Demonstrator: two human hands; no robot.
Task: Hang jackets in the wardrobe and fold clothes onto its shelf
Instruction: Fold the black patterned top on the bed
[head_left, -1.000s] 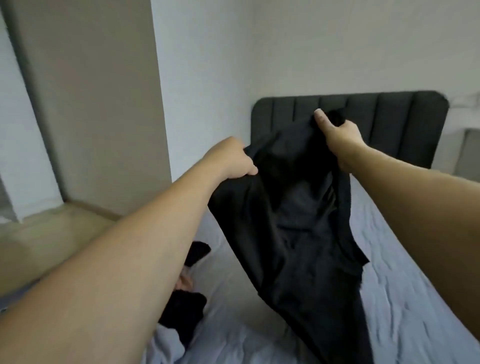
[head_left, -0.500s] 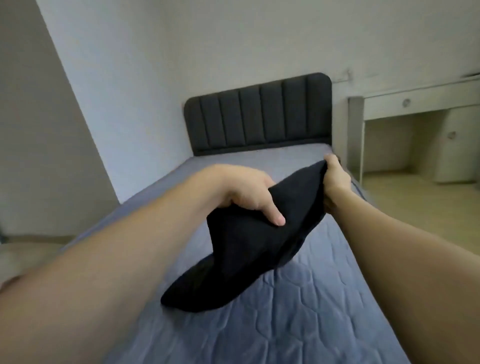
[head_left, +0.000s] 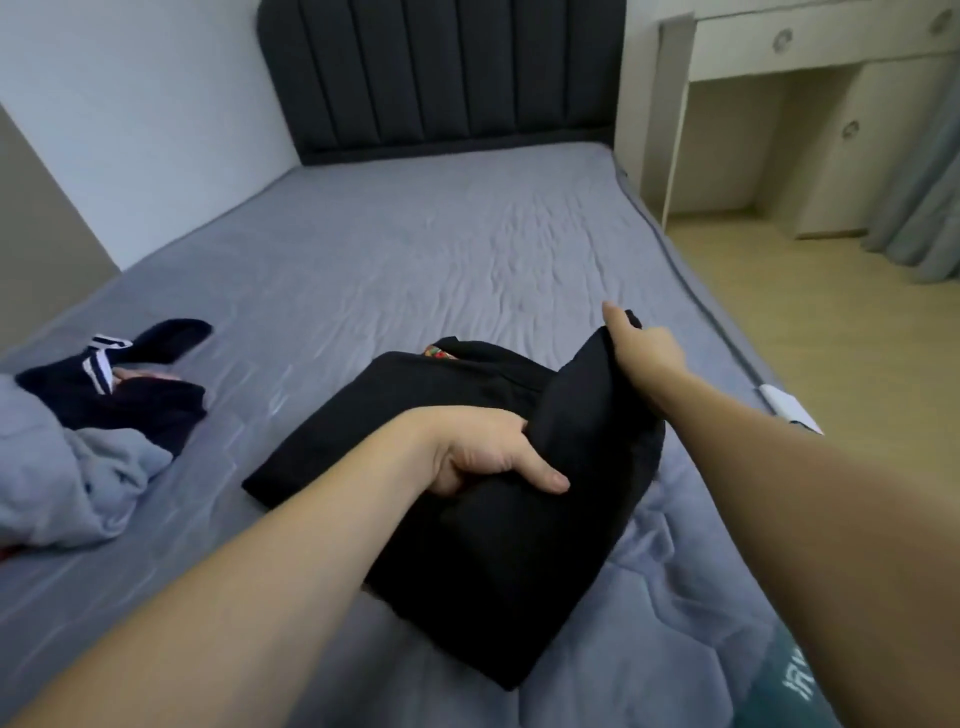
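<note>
1. A black garment is spread on the grey bed, partly doubled over itself; the folding step is judged to be in hand.
2. The near edge of the cloth is gripped by the left hand, fingers curled under and thumb laid over the fabric.
3. A raised far corner is pinched by the right hand, and that flap is held just above the rest of the garment.
4. A heap of other clothes, dark blue and pale grey, lies well apart at the left edge of the bed and is not yet folded.
5. The wardrobe and its shelf cannot be made out with certainty.
6. Next, the lifted flap would probably need to be laid flat across the garment and smoothed, with edges matched, before anything is carried off.
</note>
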